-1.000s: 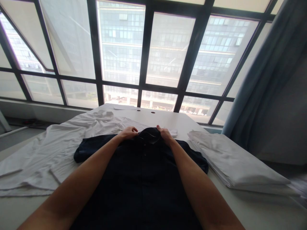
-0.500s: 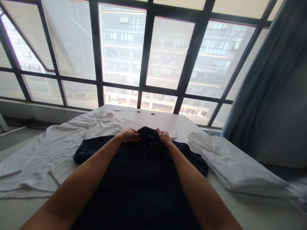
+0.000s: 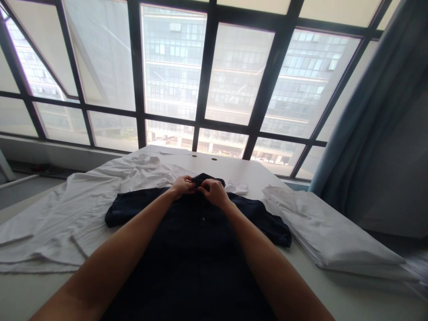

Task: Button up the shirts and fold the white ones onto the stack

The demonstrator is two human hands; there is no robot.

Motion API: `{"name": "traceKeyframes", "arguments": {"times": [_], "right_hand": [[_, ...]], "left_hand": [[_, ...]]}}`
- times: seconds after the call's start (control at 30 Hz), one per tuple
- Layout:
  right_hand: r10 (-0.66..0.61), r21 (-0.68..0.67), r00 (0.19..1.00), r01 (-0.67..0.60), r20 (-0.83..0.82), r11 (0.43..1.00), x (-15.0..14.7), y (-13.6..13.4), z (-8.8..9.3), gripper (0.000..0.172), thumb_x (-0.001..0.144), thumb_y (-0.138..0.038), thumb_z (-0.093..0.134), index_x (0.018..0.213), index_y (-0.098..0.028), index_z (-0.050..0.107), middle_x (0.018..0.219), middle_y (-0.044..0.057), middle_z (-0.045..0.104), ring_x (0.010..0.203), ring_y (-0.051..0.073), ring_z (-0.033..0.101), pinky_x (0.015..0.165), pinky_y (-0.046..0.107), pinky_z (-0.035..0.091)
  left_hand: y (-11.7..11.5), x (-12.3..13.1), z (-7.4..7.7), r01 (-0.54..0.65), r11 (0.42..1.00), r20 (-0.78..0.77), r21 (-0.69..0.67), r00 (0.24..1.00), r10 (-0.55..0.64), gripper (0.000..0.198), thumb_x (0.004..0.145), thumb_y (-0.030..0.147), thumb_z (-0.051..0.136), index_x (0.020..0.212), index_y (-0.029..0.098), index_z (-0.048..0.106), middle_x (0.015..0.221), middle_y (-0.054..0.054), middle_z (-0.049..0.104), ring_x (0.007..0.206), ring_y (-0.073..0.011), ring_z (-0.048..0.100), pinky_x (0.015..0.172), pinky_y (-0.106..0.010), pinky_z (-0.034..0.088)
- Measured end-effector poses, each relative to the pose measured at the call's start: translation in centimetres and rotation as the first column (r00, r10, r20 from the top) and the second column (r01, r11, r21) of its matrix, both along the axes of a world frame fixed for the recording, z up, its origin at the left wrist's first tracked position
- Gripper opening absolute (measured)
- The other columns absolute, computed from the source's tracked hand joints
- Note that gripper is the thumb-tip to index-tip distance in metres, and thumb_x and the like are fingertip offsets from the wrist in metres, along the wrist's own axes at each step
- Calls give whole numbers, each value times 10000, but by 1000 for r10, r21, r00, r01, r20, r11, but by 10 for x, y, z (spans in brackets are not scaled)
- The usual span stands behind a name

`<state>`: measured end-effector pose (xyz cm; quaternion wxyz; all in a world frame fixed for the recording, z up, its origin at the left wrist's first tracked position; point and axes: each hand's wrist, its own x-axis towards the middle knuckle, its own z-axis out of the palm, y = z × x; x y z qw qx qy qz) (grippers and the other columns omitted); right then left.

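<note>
A dark navy shirt lies spread front up on the white table, its collar at the far end and its short sleeves out to both sides. A small button shows on its front below the collar. My left hand is closed on the left side of the collar. Close beside it, my right hand pinches at the front of the collar, fingers bent. The fingertips partly cover the cloth between them, so its exact edge is hidden.
Crumpled white cloth covers the table's left part. A stack of folded white cloth lies at the right. Behind the table stand large windows, with a blue-grey curtain at the right.
My right hand has moved left from the collar's right side to its front middle, near my left hand. The left hand stays at the collar.
</note>
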<state>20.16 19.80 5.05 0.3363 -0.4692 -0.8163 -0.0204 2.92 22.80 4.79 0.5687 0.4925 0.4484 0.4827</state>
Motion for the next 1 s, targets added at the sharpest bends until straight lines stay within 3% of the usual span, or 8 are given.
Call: {"name": "traceKeyframes", "arguments": {"times": [0.23, 0.37, 0.47, 0.6, 0.67, 0.8, 0.93, 1.0], "right_hand": [[73, 104, 944, -111, 321, 988, -7, -11, -7, 193, 930, -295, 590, 820, -177, 695, 914, 83, 665, 946, 211, 581, 767, 289, 444], [-99, 19, 989, 98, 109, 995, -10, -10, -11, 236, 919, -404, 604, 919, -185, 692, 953, 65, 648, 840, 189, 598, 709, 286, 444], [-168, 7, 985, 168, 27, 986, -9, -7, -11, 277, 865, -411, 670, 1030, -188, 680, 1045, 78, 642, 932, 216, 591, 757, 308, 445], [-129, -6, 978, 132, 162, 991, -9, -5, -10, 164, 852, -345, 684, 834, -183, 698, 939, 74, 667, 965, 239, 574, 838, 346, 413], [-125, 11, 973, 126, 194, 992, -9, -5, -10, 138, 840, -309, 693, 827, -171, 688, 938, 72, 666, 930, 226, 583, 835, 345, 401], [-136, 49, 966, 129, 222, 990, -10, -4, -13, 116, 829, -272, 702, 848, -159, 676, 941, 67, 657, 911, 213, 588, 827, 334, 388], [-104, 65, 967, 91, 232, 994, -7, -4, -9, 208, 845, -376, 692, 812, -172, 675, 919, 74, 654, 935, 231, 571, 855, 354, 379], [-138, 117, 975, 119, 172, 986, 0, -3, -6, 250, 859, -420, 665, 815, -175, 675, 930, 89, 651, 971, 250, 556, 898, 381, 371]], "left_hand": [[7, 6, -6, -33, 998, 218, -49, 975, 43, 126, 809, 29, 626, 752, 133, 583, 658, -5, 627, 566, -108, 607, 591, -239, 545], [5, 7, -7, 5, 999, 263, -35, 965, 4, 83, 841, 84, 620, 784, 135, 588, 670, -5, 608, 552, -97, 581, 546, -206, 502], [1, 8, -7, 9, 1000, 249, -1, 968, -8, 98, 871, 180, 642, 949, 148, 592, 740, -16, 633, 595, -113, 602, 548, -214, 493], [-2, 7, -9, -88, 981, -46, 173, 994, 98, 485, 793, 336, 760, 1194, 179, 535, 850, -33, 657, 694, -154, 638, 597, -242, 503], [-3, 6, -10, -145, 936, -300, 320, 922, 245, 547, 724, 349, 808, 1176, 163, 564, 864, -45, 654, 729, -173, 642, 644, -261, 510], [-5, 7, -7, -163, 822, -548, 545, 673, 497, 439, 724, 374, 769, 1055, 119, 636, 923, -101, 673, 840, -223, 650, 764, -305, 511], [-10, 10, -2, -79, 817, -634, 571, 591, 500, 197, 769, 214, 653, 935, 125, 708, 893, -116, 715, 886, -254, 668, 837, -316, 496], [-11, 8, 0, -39, 820, -661, 571, 570, 488, 204, 768, 147, 601, 921, 134, 735, 903, -133, 728, 917, -279, 674, 862, -332, 492]]}}
